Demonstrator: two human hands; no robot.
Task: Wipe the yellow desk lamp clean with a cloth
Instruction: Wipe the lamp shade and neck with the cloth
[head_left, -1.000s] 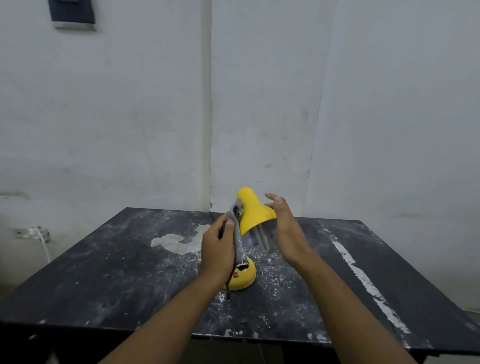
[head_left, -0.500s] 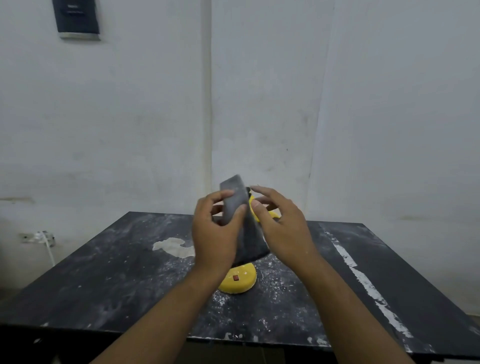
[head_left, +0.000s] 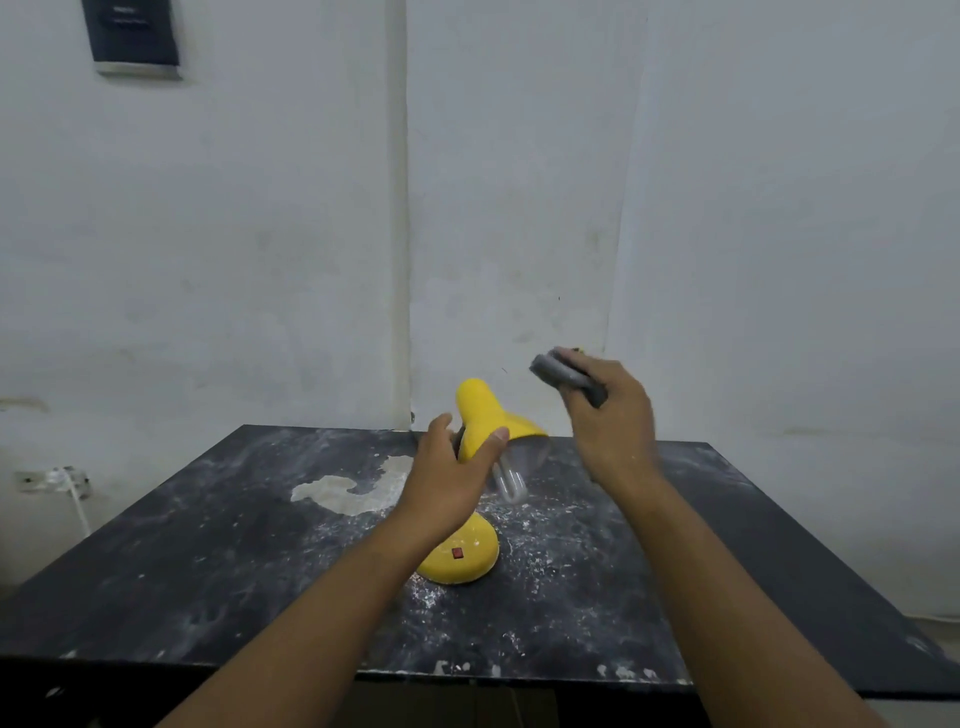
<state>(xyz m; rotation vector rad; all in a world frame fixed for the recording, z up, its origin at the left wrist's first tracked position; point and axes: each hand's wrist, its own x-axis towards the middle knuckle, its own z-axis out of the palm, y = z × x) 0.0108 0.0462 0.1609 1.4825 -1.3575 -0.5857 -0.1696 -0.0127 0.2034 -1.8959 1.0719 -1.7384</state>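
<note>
A yellow desk lamp (head_left: 483, 431) stands near the middle of a dark surface (head_left: 208, 545), slightly toward the back. Its round, domed base (head_left: 467, 558) rests flat on the surface and carries a small red switch (head_left: 457, 553) on top. The cone-shaped shade (head_left: 493, 415) is tilted, its narrow end pointing up and back and its wide mouth facing down and to the right, where a pale tubular bulb (head_left: 509, 480) pokes out. The neck joining base and shade is hidden behind the left hand.

The left hand (head_left: 452, 478) wraps around the narrow part of the shade, thumb on one side and fingers curled round the other. The right hand (head_left: 613, 415) is raised in the air to the right of the shade, apart from it, fingers closed around a folded grey cloth (head_left: 563, 376) whose end sticks out to the left past the fingertips.

The surface is black, scuffed and speckled with white dust, densest around the lamp base. A pale patch (head_left: 353, 491) of worn or spilled material lies left of the lamp. Wide bare areas stretch left and right of the lamp and forward to the near edge, where both forearms cross. The back edge meets a white wall (head_left: 260, 234) just behind the lamp. A dark panel (head_left: 136, 36) hangs high on the wall at left, and a wall socket with a white cable (head_left: 57, 480) sits low at left, beyond the surface's edge.
</note>
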